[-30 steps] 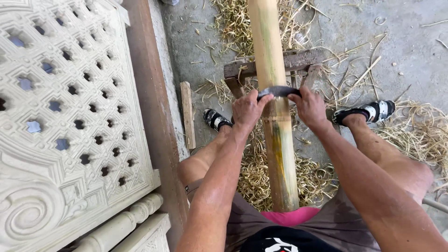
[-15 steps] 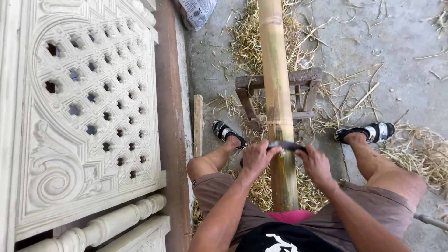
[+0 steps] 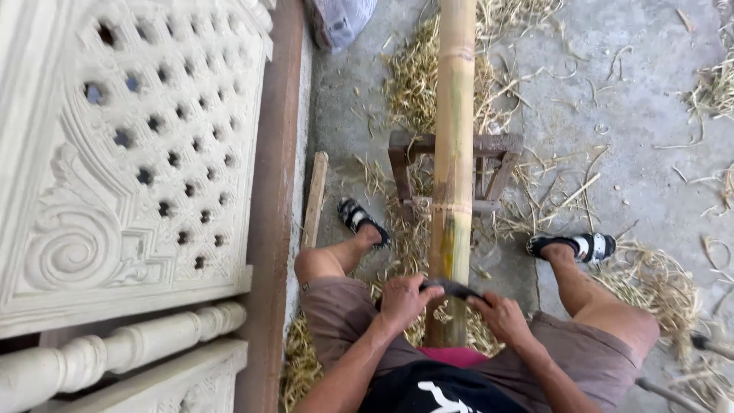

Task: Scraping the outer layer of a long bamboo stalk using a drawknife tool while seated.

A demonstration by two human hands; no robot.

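Since the earlier frames I've drawn the curved blade (image 3: pixel 451 288) back along the bamboo pole (image 3: pixel 453 153) toward my lap. My left hand (image 3: pixel 404 300) and right hand (image 3: pixel 501 315) have fingers curled tight round its two ends, so the edge straddles the pole for scraping. Farther out, the pole rests on a small wooden stand (image 3: pixel 489 164) between my sandalled feet, shavings (image 3: pixel 417 84) scattered around, a carved screen (image 3: pixel 138 153) at left.

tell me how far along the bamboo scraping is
Done: heaps of shavings lie on the floor, and the pole's near stretch looks pale. In hand: left hand and right hand hold a dark curved blade across the bamboo pole, which rests on a wooden stool. Left: greenish patches show on the pole.
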